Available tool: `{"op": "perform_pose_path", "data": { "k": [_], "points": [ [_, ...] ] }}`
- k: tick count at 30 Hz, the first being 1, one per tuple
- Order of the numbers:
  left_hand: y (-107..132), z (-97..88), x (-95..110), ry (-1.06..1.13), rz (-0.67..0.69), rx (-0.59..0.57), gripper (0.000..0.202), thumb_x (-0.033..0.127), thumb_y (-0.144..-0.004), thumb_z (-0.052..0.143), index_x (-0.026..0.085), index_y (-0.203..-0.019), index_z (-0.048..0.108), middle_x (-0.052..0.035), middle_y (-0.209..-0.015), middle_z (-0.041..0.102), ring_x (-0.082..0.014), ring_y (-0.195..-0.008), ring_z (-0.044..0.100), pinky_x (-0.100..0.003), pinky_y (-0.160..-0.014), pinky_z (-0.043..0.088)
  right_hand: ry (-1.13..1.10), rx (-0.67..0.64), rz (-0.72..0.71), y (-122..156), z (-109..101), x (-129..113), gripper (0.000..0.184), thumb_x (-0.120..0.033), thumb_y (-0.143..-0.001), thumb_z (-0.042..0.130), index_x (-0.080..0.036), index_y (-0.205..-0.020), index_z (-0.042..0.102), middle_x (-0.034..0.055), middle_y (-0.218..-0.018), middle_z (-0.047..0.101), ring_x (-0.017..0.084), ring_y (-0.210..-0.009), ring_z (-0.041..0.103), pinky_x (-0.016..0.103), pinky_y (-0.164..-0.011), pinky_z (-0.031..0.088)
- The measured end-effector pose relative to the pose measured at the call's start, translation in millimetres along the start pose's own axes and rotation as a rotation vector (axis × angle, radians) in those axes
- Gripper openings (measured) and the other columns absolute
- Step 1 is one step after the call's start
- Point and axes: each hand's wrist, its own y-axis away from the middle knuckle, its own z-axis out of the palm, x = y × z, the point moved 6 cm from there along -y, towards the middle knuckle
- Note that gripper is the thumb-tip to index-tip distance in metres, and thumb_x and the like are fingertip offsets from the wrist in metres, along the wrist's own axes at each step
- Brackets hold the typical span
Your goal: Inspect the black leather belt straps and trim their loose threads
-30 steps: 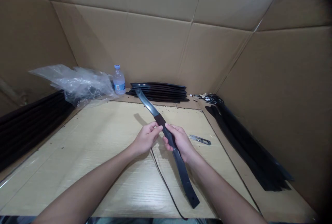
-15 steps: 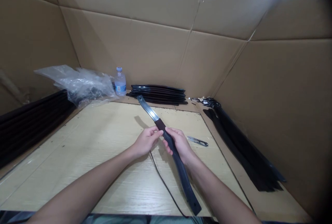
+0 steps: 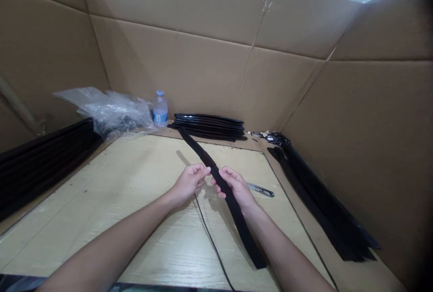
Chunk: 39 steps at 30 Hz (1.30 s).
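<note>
A long, slightly curved black strip [image 3: 241, 222] slants across the middle of the table, its far end near the back edge and its near end close to me. My right hand [image 3: 239, 189] is closed around its middle, thumb on top and fingers beneath. A raised dark band [image 3: 210, 162] wraps the strip just beyond my hands. My left hand [image 3: 190, 183] is pinched shut beside that band, touching or almost touching the strip. From under the left hand a thin dark cord [image 3: 210, 237] runs down to the table's front edge; the cord's upper end is hidden by the fingers.
Thread snips [image 3: 262, 190] lie right of my right hand. At the back stand stacked black strips [image 3: 209, 127], a water bottle [image 3: 160, 110] and crumpled clear plastic [image 3: 115, 109]. More dark strips lie left [image 3: 43, 161] and right [image 3: 318, 201]. Cardboard walls [image 3: 203, 66] enclose the table.
The strip has rolled over: its shiny metallic and glossy face showed before, and a matte black face shows now. Both hands keep nearly the same place, and the view has shifted slightly.
</note>
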Motion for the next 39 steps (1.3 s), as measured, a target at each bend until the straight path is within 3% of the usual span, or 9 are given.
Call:
{"op": "perform_pose_path", "data": {
  "k": [6,10,13,16,18,24,34,39],
  "points": [
    [2,3.6,0,0.091,-0.091,-0.020,0.034,0.042,-0.079,0.060,0.017,-0.066,0.042,0.0106,-0.045,0.025,-0.0028,-0.037,0.013,-0.018,-0.036,0.008,0.016,0.073,0.064,6,2,3,0.038,-0.030,-0.065,0.077,-0.015,-0.096,0.061,-0.0003,-0.067,0.062,0.007,-0.050,0.052,0.015,-0.037,0.044],
    [3,5.2,2,0.069,-0.107,-0.052,0.034,0.040,-0.076,0.064,0.015,-0.065,0.044,0.0109,-0.043,0.026,-0.0020,-0.036,0.014,-0.018,-0.038,0.007,0.047,-0.031,0.098,8,10,7,0.029,-0.026,-0.062,0.078,-0.013,-0.084,0.064,-0.0033,-0.064,0.057,0.005,-0.046,0.047,0.019,-0.039,0.050],
    [4,5.9,3,0.041,-0.092,-0.067,0.034,0.040,-0.077,0.064,0.014,-0.064,0.045,0.0092,-0.042,0.032,-0.0020,-0.035,0.018,-0.019,-0.038,0.009,0.077,-0.068,0.099,10,14,9,0.029,-0.026,-0.063,0.078,-0.015,-0.078,0.056,-0.0049,-0.059,0.056,0.008,-0.047,0.053,0.023,-0.043,0.053],
    [4,6.1,3,-0.001,-0.091,-0.081,0.034,0.044,-0.078,0.061,0.014,-0.067,0.049,0.0049,-0.044,0.044,-0.0030,-0.034,0.024,-0.019,-0.038,0.010,0.110,-0.081,0.056,10,16,7,0.032,-0.030,-0.067,0.075,-0.017,-0.079,0.049,-0.0021,-0.064,0.062,0.010,-0.049,0.058,0.017,-0.038,0.046],
    [3,5.2,3,-0.022,-0.081,-0.078,0.034,0.044,-0.078,0.061,0.013,-0.068,0.050,0.0023,-0.046,0.049,-0.0031,-0.034,0.024,-0.020,-0.038,0.010,0.116,-0.094,0.030,9,18,6,0.034,-0.034,-0.070,0.072,-0.018,-0.077,0.044,-0.0011,-0.065,0.064,0.007,-0.042,0.054,0.013,-0.033,0.038],
    [1,0.1,4,-0.048,-0.031,-0.025,0.033,0.042,-0.076,0.064,0.014,-0.067,0.050,0.0094,-0.043,0.029,-0.0030,-0.037,0.017,-0.021,-0.039,0.007,0.012,-0.018,0.114,6,13,14,0.030,-0.048,-0.080,0.056,-0.020,-0.082,0.045,-0.0012,-0.061,0.063,0.008,-0.036,0.049,0.015,-0.029,0.032],
    [6,6.3,4,-0.105,0.016,0.000,0.034,0.043,-0.077,0.061,0.015,-0.064,0.049,0.0083,-0.044,0.029,-0.0040,-0.038,0.020,-0.022,-0.039,0.010,0.122,0.045,0.118,9,9,9,0.040,-0.056,-0.077,0.054,-0.016,-0.081,0.052,-0.0013,-0.051,0.059,0.009,-0.030,0.046,0.016,-0.025,0.031],
    [2,0.3,2,-0.022,0.006,0.007,0.033,0.043,-0.077,0.062,0.016,-0.066,0.046,0.0094,-0.044,0.028,-0.0033,-0.036,0.017,-0.020,-0.039,0.009,0.086,-0.009,0.105,2,6,10,0.038,-0.055,-0.079,0.051,-0.018,-0.084,0.051,0.0029,-0.059,0.065,0.012,-0.039,0.054,0.018,-0.034,0.038]
  ]
}}
